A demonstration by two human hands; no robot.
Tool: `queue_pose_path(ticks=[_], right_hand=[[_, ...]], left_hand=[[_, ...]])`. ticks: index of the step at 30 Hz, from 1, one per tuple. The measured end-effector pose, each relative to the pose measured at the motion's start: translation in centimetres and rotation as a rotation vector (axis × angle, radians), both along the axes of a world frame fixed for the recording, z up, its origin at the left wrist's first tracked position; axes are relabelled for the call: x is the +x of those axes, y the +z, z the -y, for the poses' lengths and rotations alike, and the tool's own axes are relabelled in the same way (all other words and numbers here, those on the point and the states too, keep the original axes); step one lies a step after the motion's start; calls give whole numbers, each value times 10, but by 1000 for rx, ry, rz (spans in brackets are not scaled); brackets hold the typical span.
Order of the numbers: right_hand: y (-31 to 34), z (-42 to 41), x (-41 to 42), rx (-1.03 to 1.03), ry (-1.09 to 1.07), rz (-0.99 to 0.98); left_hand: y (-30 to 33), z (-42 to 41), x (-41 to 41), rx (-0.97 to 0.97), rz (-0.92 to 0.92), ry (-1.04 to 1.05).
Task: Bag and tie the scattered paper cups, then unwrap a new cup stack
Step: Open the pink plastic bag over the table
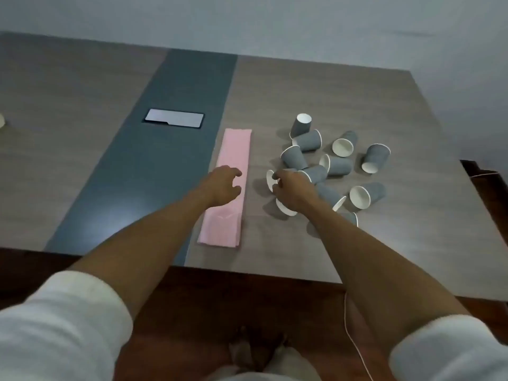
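1. Setting: plain grey wall behind; wood-grain tabletop (82,86) w/ a dark blue-grey centre strip; brown floor below the near edge.
2. Flat silver-grey rectangular panel (174,121), lying on the strip, well apart from the work.
3. Folded pink plastic bag, long flat strip (232,171), just left of the cups, probably laid there to be within easy reach for bagging.
4. Scattered grey paper cups w/ white insides (330,166), approx. a dozen in a loose heap right of the bag, most tipped on their sides, none bagged yet.
5. Left hand (224,185): over the bag's middle, fingers spread and curled, holding nothing; contact w/ bag unclear. Likely about to lift it.
6. Right hand (291,189): at the heap's near-left edge, fingers closed on the white rim of one tipped grey cup (271,179).
7. New cup stack: not seen.
8. Thin white cord (354,342), hanging at lower right.
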State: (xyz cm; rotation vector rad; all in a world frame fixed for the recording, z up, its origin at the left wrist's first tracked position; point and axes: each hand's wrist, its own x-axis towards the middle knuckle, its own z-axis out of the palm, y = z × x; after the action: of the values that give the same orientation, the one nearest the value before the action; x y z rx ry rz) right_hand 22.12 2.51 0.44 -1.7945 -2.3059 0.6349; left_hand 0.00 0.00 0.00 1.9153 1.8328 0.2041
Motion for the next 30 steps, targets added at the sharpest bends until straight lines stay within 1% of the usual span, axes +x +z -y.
queue_pose_path(ticks=[3, 5, 9, 13, 18, 20, 22, 25, 27, 28, 30], right_hand=[[-25, 16, -19, -112, 29, -31], [-43, 30, -33, -205, 25, -9], [-80, 48, -51, -271, 83, 17], [-114, 63, -64, -370, 13, -72], [-142, 73, -81, -401, -155, -202], [-148, 74, -83, -387, -177, -214], [-152, 72, -83, -367, -144, -193], [-150, 67, -82, -380, -102, -149], [-143, 60, -80, -389, -120, -150], [-140, 56, -78, -386, -141, -160], [-127, 46, -75, -353, -195, -226]], left_hand=[[-22, 21, -14, -86, -41, 40], [-40, 39, -24, -150, -82, 45], [-75, 68, -40, -206, -107, 74], [-105, 91, -50, -227, -139, 26], [-128, 104, -54, -123, -44, 99], [-129, 105, -54, -76, -1, 142], [-128, 104, -53, -64, 55, 189], [-121, 97, -52, -50, 146, 316], [-113, 92, -52, -34, 273, 427], [-108, 90, -53, -12, 331, 474], [-94, 82, -56, 62, 384, 545]])
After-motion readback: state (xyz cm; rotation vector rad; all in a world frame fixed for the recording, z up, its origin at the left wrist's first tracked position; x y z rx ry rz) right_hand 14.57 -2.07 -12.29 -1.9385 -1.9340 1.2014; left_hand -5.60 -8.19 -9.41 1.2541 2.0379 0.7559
